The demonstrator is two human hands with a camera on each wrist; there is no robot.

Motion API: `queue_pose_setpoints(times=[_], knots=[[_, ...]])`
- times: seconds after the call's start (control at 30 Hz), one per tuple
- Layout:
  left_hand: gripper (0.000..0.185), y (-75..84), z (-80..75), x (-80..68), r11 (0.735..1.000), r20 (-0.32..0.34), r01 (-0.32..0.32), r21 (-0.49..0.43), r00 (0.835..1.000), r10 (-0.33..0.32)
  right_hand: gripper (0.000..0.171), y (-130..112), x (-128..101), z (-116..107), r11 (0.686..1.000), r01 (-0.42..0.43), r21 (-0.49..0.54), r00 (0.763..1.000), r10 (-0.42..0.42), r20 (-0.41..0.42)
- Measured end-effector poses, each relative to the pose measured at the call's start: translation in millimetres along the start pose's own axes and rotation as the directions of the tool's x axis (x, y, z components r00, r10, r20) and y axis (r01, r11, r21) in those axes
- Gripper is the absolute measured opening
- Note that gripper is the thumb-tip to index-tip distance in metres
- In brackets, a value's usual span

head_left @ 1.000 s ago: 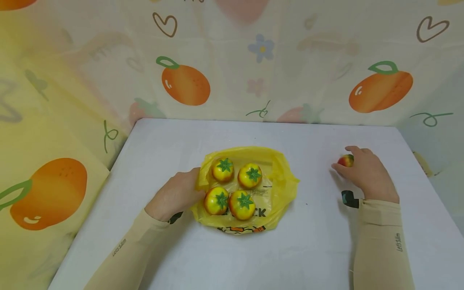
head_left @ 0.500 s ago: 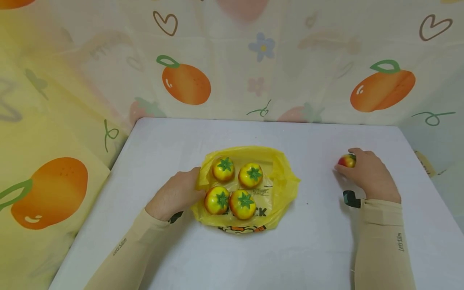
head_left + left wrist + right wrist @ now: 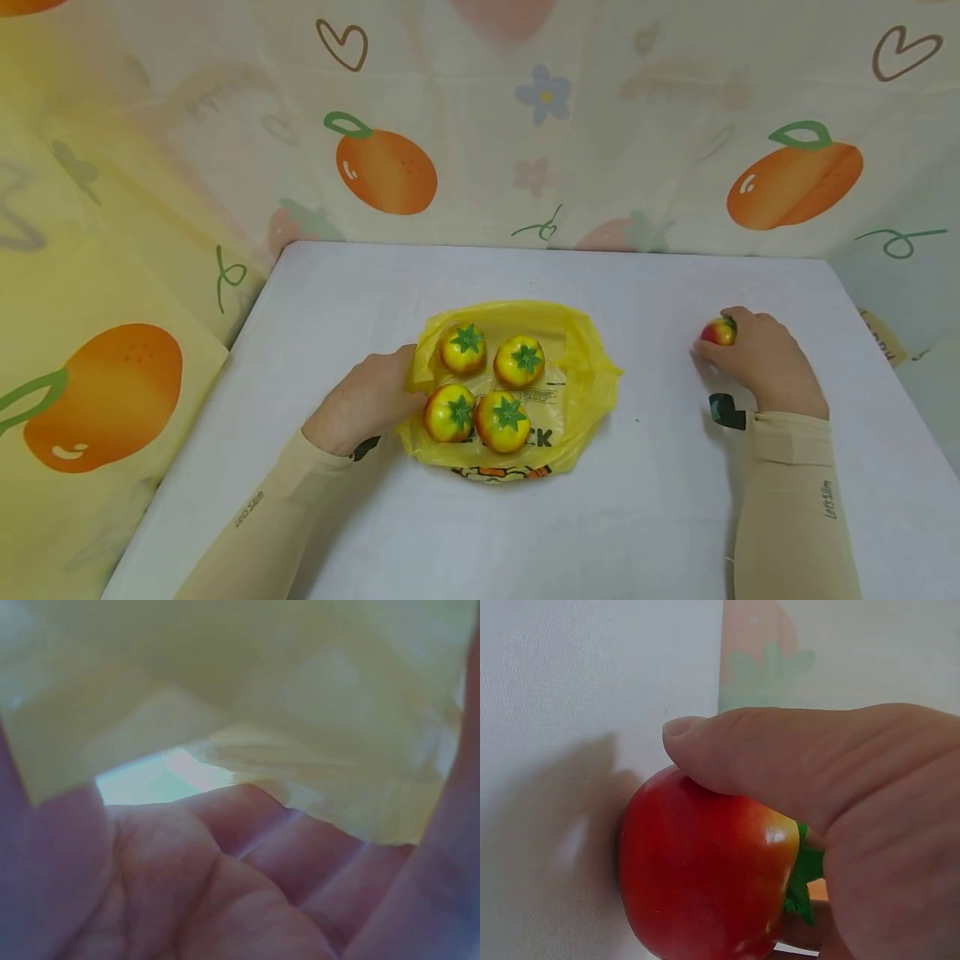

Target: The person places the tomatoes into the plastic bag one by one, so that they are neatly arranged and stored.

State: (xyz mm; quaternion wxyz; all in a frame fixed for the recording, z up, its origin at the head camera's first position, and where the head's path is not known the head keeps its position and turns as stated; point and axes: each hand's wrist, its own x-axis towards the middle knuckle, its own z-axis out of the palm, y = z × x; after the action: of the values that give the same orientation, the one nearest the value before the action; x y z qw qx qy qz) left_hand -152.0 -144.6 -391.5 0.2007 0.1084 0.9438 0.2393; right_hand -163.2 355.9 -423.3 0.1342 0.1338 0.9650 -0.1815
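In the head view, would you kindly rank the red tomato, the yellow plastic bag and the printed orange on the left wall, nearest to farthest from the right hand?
1. Red tomato: gripped in the right hand, at the table's right side.
2. Yellow plastic bag: mid-table, to that hand's left, its far edge held by the left hand.
3. Printed orange: far left, on the wall cloth.

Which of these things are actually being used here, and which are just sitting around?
In use:
left hand gripping the yellow bag
four tomatoes lying on the bag
right hand gripping a fifth tomato

Just there:
white table
fruit-print backdrop
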Motion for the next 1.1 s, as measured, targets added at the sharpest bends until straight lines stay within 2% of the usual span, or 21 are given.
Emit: queue_pose_setpoints(times=[0.2,0.4,0.57,0.87,1.1], knots=[[0.041,-0.2,0.6,-0.5,1.0,-0.002,0.002,-0.007,1.0,-0.002,0.081,-5,0,-1,1.0,0.022,-0.001,1.0,-0.022,0.003],[0.041,0.1,1.4,-0.7,1.0,0.002,0.002,-0.018,1.0,-0.002,0.085,-22,-3,-1,0.999,0.046,0.007,0.999,-0.046,0.019],[0.038,1.3,0.7,-0.2,1.0,0.0,0.003,-0.008,1.0,-0.003,0.085,-41,-7,-4,0.993,0.119,0.015,0.993,-0.119,0.008],[0.038,2.5,0.3,0.6,1.0,0.007,0.012,-0.001,1.0,-0.012,0.083,-74,-29,-10,0.969,0.246,0.018,0.967,-0.244,-0.079],[0.04,2.4,0.3,0.3,1.0,0.015,0.012,0.0,1.0,-0.012,0.076,-103,-50,-12,0.94,0.34,0.019,0.927,-0.332,-0.177]])
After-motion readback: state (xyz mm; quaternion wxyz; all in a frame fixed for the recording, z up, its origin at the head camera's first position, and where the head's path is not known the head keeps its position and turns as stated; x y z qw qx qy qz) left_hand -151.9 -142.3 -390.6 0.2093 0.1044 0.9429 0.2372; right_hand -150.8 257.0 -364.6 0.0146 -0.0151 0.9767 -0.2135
